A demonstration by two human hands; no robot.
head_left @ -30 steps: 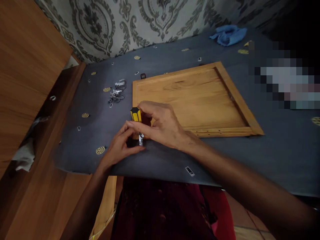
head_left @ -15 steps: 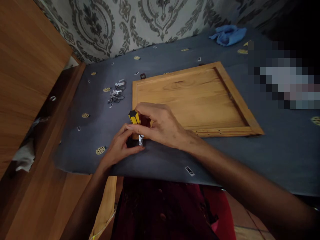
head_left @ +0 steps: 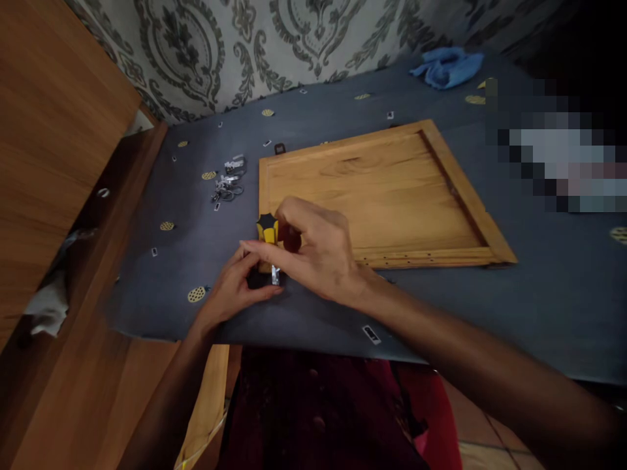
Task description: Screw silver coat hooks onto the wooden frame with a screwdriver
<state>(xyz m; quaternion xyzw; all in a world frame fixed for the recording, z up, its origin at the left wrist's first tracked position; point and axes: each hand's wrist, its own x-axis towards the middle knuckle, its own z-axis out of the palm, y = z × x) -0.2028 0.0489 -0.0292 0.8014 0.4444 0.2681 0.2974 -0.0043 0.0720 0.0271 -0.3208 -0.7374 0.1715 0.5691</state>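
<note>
My right hand [head_left: 318,251] is closed around a yellow-and-black screwdriver [head_left: 269,233], which stands nearly upright over the near left corner of a framed wooden panel [head_left: 372,196]. Its tip is hidden by my fingers. A small shiny metal hinge [head_left: 275,275] shows just below, at the panel's near edge. My left hand [head_left: 232,287] curls around that spot, with its thumb tip against the bottom of the hinge and its fingertips meeting my right thumb. More metal hinges [head_left: 229,181] lie in a loose group left of the panel.
A dark blue-grey cloth with pineapple prints [head_left: 161,274] covers the table. At the back right lies a crumpled blue cloth [head_left: 448,68]. A patterned curtain [head_left: 274,46] hangs behind, and a wooden cabinet [head_left: 53,130] stands at left. A small dark object [head_left: 279,149] sits by the panel's far edge.
The screwdriver handle has shifted slightly right and straightened. My right hand has turned around it, with its knuckles and wrist a little lower. My left hand has stayed in place.
</note>
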